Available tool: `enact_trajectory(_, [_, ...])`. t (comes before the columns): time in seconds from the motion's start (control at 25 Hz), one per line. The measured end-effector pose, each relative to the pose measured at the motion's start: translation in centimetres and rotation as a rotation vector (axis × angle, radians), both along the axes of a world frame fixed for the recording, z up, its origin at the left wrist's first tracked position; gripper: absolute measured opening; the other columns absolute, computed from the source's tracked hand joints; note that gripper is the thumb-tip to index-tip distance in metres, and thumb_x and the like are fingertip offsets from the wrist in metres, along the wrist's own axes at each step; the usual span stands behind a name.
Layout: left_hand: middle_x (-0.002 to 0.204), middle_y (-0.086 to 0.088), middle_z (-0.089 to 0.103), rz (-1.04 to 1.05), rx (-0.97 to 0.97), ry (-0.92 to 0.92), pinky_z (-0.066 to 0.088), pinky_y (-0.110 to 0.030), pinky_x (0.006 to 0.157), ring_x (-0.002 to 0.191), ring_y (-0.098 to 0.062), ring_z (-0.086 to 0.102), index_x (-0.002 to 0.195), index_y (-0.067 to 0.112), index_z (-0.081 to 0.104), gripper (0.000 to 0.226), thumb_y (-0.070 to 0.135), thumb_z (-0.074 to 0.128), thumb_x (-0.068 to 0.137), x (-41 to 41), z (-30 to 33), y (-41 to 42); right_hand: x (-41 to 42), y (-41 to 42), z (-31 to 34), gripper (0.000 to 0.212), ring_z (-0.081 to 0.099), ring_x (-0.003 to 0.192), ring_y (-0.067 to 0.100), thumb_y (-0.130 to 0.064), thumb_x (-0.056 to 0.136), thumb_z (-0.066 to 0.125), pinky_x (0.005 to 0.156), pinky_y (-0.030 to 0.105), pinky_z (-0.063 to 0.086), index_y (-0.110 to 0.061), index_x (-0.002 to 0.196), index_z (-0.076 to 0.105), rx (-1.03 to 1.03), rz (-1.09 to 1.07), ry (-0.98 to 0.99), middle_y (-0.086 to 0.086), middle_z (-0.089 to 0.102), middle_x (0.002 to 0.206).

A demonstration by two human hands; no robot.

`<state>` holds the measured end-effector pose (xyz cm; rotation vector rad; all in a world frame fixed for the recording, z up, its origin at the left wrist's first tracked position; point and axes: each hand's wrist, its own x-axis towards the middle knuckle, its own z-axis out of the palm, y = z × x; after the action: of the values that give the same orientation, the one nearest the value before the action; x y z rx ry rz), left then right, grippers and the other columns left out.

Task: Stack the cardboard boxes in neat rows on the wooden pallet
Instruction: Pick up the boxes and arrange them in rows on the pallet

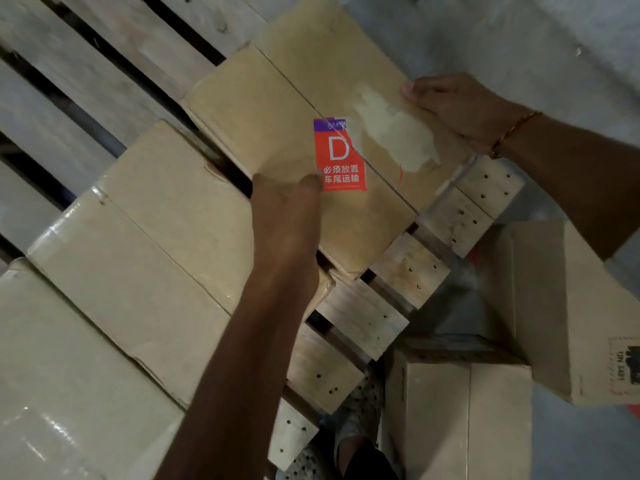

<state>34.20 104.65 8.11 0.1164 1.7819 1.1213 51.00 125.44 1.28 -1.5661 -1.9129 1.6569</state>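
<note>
- the labelled box [311, 133] on the wooden pallet [86, 81] is the landmark; the left hand [287, 216] covers its near-left edge and the right hand [453, 105] its far-right corner.
- left of it a second box [156, 220] sits close, leaving only a narrow dark gap.
- beyond it, bare slats lie open, split by dark slots.
- right of it, bare grey floor [571, 46] is open.
- nearer than it, slat ends [408, 271] jut out, and two loose boxes [460, 410] crowd the floor beside them.
</note>
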Motion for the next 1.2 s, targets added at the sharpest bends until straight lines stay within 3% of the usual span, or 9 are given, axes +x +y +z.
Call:
enact_trajectory(0.16, [0.165, -0.007, 0.027, -0.451, -0.095, 0.661, 0.025, -0.045, 0.124, 0.153, -0.024, 0.024, 0.155, 0.014, 0.033, 0.068, 0.036, 0.062, 0.097, 0.1, -0.1, -5.1, -0.6, -1.0, 0.2, 0.033, 0.049, 0.093, 0.012, -0.034, 0.105, 0.052, 0.075, 0.023, 0.043, -0.009, 0.099, 0.072, 0.103, 0.021, -0.027, 0.004, 0.054, 0.097])
enact_trajectory(0.24, [0.168, -0.015, 0.011, -0.684, -0.132, 0.944, 0.012, -0.047, 0.126, 0.156, -0.031, 0.006, 0.158, 0.006, 0.021, 0.083, 0.050, 0.055, 0.095, -1.4, -2.0, -7.5, -0.5, -1.2, 0.4, 0.045, 0.047, 0.091, 0.012, -0.040, 0.106, 0.049, 0.076, 0.025, 0.037, 0.001, 0.108, 0.068, 0.121, 0.047, -0.077, 0.004, 0.052, 0.095])
enact_trajectory(0.28, [0.168, -0.018, 0.007, -0.770, -0.166, 1.004, 0.009, -0.048, 0.126, 0.156, -0.032, 0.002, 0.158, 0.005, 0.015, 0.092, 0.061, 0.047, 0.093, -2.1, -3.0, -8.3, -0.4, -1.6, 0.5, 0.046, 0.051, 0.091, 0.012, -0.045, 0.105, 0.048, 0.078, 0.027, 0.040, -0.005, 0.113, 0.068, 0.135, 0.067, -0.117, 0.001, 0.057, 0.097])
enact_trajectory(0.44, [0.169, -0.015, -0.004, -0.947, -0.184, 1.111, 0.010, -0.052, 0.126, 0.157, -0.028, -0.005, 0.161, 0.006, 0.006, 0.098, 0.075, 0.027, 0.094, -3.8, -6.3, -9.8, 0.0, -3.0, 0.2, 0.050, 0.063, 0.096, 0.017, -0.063, 0.098, 0.048, 0.088, 0.034, 0.049, -0.025, 0.123, 0.069, 0.233, 0.078, -0.235, 0.002, 0.069, 0.103])
enact_trajectory(0.6, [0.170, -0.013, -0.001, -0.937, -0.150, 1.193, 0.008, -0.053, 0.126, 0.157, -0.029, -0.006, 0.161, 0.009, 0.011, 0.088, 0.069, 0.027, 0.098, -3.7, -7.4, -10.2, -0.9, -2.0, -0.5, 0.077, 0.056, 0.076, 0.019, -0.079, 0.088, 0.045, 0.070, 0.033, 0.044, -0.008, 0.105, 0.070, 0.263, 0.088, -0.278, 0.015, 0.061, 0.078])
enact_trajectory(0.76, [0.170, -0.010, 0.001, -0.993, -0.180, 1.273, 0.007, -0.057, 0.125, 0.156, -0.033, -0.006, 0.162, 0.020, 0.015, 0.078, 0.066, 0.020, 0.100, -3.5, -7.7, -10.2, -1.1, -1.6, -0.8, 0.082, 0.045, 0.070, 0.018, -0.078, 0.090, 0.044, 0.066, 0.033, 0.036, 0.000, 0.100, 0.067, 0.333, 0.128, -0.257, 0.011, 0.047, 0.074])
enact_trajectory(0.96, [0.170, -0.010, 0.002, -0.999, -0.192, 1.313, 0.009, -0.059, 0.123, 0.156, -0.035, -0.006, 0.162, 0.022, 0.015, 0.077, 0.068, 0.016, 0.100, -3.3, -7.9, -10.1, -1.2, -1.9, -0.8, 0.058, 0.049, 0.073, 0.021, -0.071, 0.096, 0.043, 0.069, 0.035, 0.038, -0.018, 0.079, 0.061, 0.339, 0.144, -0.301, 0.003, 0.046, 0.068])
enact_trajectory(1.08, [0.170, -0.012, -0.001, -0.999, -0.185, 1.318, 0.008, -0.060, 0.123, 0.156, -0.037, -0.008, 0.162, 0.020, 0.014, 0.080, 0.068, 0.023, 0.099, -3.3, -7.9, -10.1, -1.5, -2.3, -0.7, 0.051, 0.063, 0.095, 0.029, -0.068, 0.098, 0.041, 0.085, 0.041, 0.048, -0.027, 0.108, 0.069, 0.344, 0.149, -0.303, 0.009, 0.067, 0.092])
enact_trajectory(1.2, [0.170, -0.013, -0.001, -0.990, -0.141, 1.280, 0.007, -0.062, 0.122, 0.156, -0.036, -0.008, 0.162, 0.016, 0.014, 0.082, 0.066, 0.030, 0.099, -3.1, -7.5, -9.9, -1.9, -2.5, -0.2, 0.044, 0.059, 0.095, 0.024, -0.059, 0.103, 0.041, 0.080, 0.033, 0.042, -0.024, 0.102, 0.067, 0.352, 0.152, -0.350, 0.004, 0.064, 0.091])
